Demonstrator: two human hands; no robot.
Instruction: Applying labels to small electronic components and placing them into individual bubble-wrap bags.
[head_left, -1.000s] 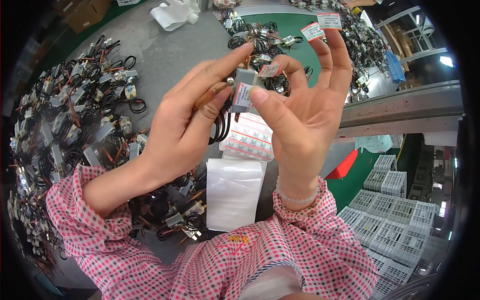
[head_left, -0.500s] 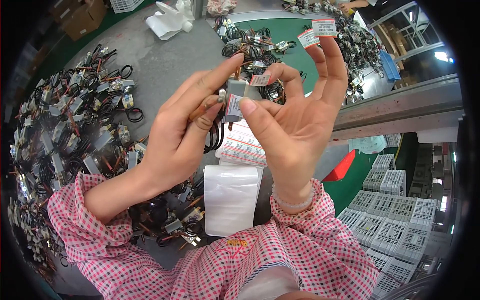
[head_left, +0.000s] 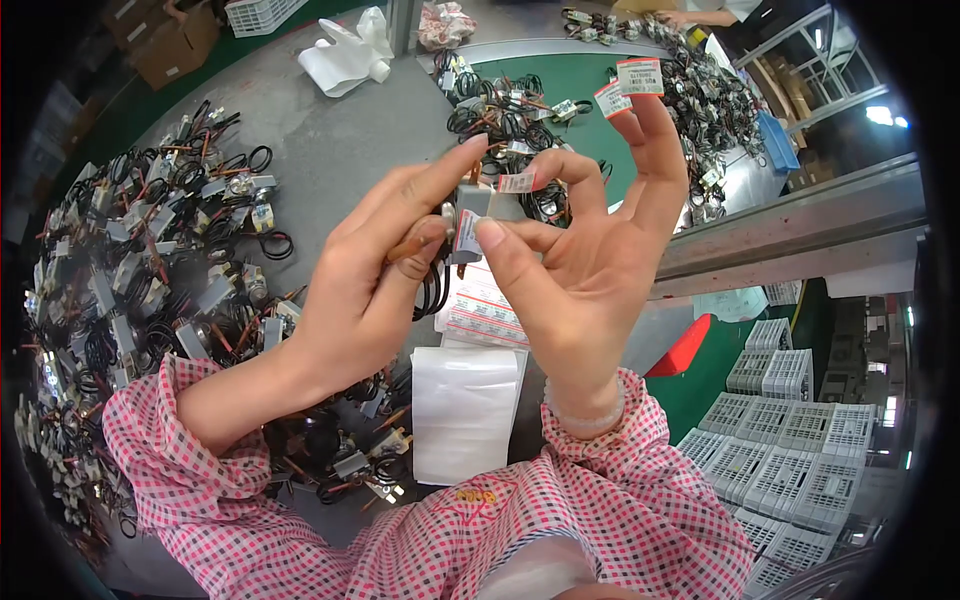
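Observation:
My left hand (head_left: 365,265) is closed around a small grey box-shaped part (head_left: 474,205) with copper-coloured pieces and a black coiled cable (head_left: 432,293) hanging below. Thumb and forefinger of my right hand (head_left: 585,275) pinch a small red-and-white label (head_left: 466,232) against the side of the part. Another label (head_left: 517,183) clings to the tip of the bent middle finger. Two more labels, one in front (head_left: 640,77) and one behind (head_left: 612,98), are stuck on the raised fingertips. Beneath the hands lies a printed label sheet (head_left: 484,312), partly covered by the right hand.
A large heap of similar parts (head_left: 150,260) covers the table's left. More parts (head_left: 515,110) lie on the green surface ahead. White backing sheets (head_left: 465,415) lie near my body. A metal rail (head_left: 790,240) runs at right, with stacked white crates (head_left: 790,450) beyond. Another person's hand (head_left: 685,18) is far off.
The label under my right thumb now lies closer against the grey part. Both hands have shifted slightly downward in the view, and the raised fingers have dipped a little.

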